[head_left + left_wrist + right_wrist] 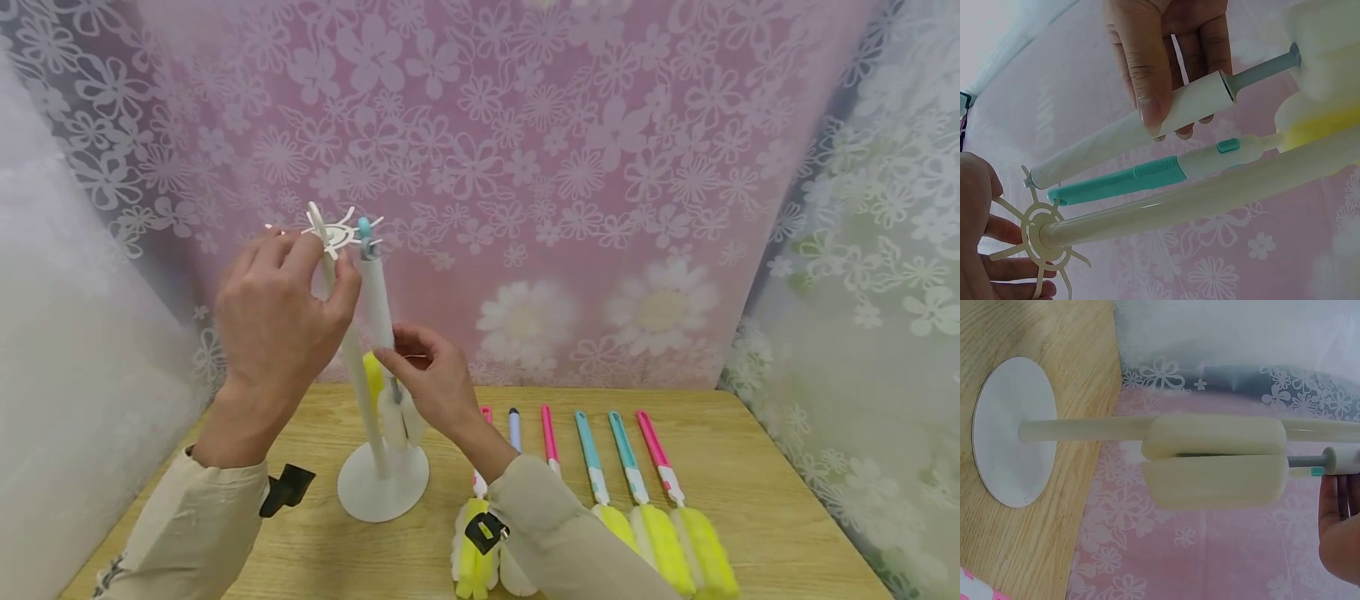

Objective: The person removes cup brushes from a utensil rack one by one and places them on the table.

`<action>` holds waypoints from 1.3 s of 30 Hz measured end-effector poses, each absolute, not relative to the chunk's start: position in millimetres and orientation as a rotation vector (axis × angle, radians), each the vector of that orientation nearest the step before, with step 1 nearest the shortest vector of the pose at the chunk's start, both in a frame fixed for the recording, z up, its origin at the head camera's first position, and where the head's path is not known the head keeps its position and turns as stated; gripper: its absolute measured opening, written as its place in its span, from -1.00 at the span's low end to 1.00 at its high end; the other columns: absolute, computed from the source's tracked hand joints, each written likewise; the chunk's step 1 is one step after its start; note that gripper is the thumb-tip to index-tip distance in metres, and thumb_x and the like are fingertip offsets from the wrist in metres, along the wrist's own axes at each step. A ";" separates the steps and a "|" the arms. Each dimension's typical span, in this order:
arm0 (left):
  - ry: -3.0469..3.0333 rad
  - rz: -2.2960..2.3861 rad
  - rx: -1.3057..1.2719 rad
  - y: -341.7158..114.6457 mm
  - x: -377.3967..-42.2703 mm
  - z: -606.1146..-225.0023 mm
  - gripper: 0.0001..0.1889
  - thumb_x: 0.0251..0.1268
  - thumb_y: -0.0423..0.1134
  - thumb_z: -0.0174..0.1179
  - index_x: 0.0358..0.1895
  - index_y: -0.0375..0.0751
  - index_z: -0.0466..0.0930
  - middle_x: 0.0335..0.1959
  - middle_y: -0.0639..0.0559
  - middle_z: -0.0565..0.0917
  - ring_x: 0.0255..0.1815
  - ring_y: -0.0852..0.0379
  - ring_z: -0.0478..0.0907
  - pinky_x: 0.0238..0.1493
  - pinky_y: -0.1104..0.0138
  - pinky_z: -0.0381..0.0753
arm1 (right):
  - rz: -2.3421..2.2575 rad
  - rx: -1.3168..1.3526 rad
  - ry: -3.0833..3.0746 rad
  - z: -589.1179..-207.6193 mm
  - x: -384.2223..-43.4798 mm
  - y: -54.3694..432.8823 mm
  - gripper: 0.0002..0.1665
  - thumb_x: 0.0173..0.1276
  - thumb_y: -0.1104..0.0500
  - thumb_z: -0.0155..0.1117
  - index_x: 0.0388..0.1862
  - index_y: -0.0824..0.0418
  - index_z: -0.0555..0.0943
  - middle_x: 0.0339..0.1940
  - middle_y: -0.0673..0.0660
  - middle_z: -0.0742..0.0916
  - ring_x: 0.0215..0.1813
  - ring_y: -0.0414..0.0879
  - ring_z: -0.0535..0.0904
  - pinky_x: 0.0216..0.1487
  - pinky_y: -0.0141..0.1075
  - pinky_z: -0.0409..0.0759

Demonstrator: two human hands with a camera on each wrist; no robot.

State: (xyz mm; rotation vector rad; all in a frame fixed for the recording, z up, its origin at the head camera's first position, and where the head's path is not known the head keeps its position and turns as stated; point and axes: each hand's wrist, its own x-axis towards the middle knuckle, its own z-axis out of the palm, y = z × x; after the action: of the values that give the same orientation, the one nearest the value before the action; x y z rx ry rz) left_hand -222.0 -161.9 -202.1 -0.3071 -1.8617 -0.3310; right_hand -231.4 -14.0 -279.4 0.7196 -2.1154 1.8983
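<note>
A cream rack stand with a round base (382,496) stands on the table, with a ring of hooks (1034,220) at its top. My left hand (277,308) holds this hook ring, its fingers curled behind the hooks. My right hand (438,383) pinches the white handle (1129,139) of a sponge brush between thumb and fingers. That brush points sponge-down beside the pole, and its pale sponge (1216,481) overlaps the pole in the right wrist view. The handle's top end is right at one hook. A teal-handled sponge brush (1154,179) hangs from the neighbouring hook.
Several more sponge brushes lie in a row on the wooden table (780,492), including a pink-handled brush (655,442), a teal-handled brush (588,446) and a purple-handled brush (514,429). Floral curtains (480,167) close off the back and sides.
</note>
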 end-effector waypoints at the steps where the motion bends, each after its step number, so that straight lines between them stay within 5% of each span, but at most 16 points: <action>1: -1.865 -0.333 -0.308 -161.5 -221.9 -202.2 -0.58 0.31 -0.05 -0.02 -0.41 -0.40 0.56 -0.31 -0.30 0.66 -0.13 -0.28 0.58 -0.12 -0.09 0.53 | 1.898 0.718 -2.118 -279.4 -231.1 -13.4 -0.65 0.31 0.27 0.28 0.07 0.33 0.59 -0.13 0.21 0.70 -0.08 0.04 0.64 -0.06 -0.33 0.58; 18: -1.806 -0.314 -0.287 -155.5 -227.9 -204.7 -0.62 0.26 -0.08 -0.03 -0.49 -0.36 0.54 -0.34 -0.26 0.68 -0.23 -0.27 0.61 -0.28 -0.14 0.50 | 1.896 0.728 -2.042 -274.3 -224.5 6.8 -0.67 0.31 0.29 0.27 0.04 0.37 0.60 -0.12 0.23 0.70 -0.08 0.07 0.64 -0.09 -0.28 0.60; 31: -1.828 -0.360 -0.245 -156.4 -225.3 -205.3 -0.65 0.26 -0.13 -0.11 -0.48 -0.34 0.51 -0.25 -0.23 0.69 -0.17 -0.31 0.56 0.03 -0.09 0.34 | 1.747 0.716 -1.852 -291.3 -256.5 63.6 -0.68 0.29 0.19 0.32 -0.01 0.28 0.63 -0.15 0.13 0.71 -0.12 -0.05 0.64 -0.15 -0.18 0.63; 39: -1.832 -0.394 -0.251 -159.1 -223.8 -205.0 -0.69 0.22 -0.21 -0.11 -0.51 -0.39 0.46 -0.33 -0.30 0.66 -0.18 -0.32 0.54 0.05 -0.07 0.38 | 1.691 0.574 -1.858 -287.2 -261.4 120.3 -0.68 0.27 0.29 0.31 0.00 0.35 0.62 -0.17 0.19 0.70 -0.16 -0.12 0.64 -0.14 -0.31 0.62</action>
State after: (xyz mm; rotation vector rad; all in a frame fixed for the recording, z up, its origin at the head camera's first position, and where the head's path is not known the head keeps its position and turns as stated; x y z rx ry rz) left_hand -223.8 -159.1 -205.0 -0.2507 -1.8316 -0.3936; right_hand -261.4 120.3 -287.2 0.5738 -1.8581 1.6908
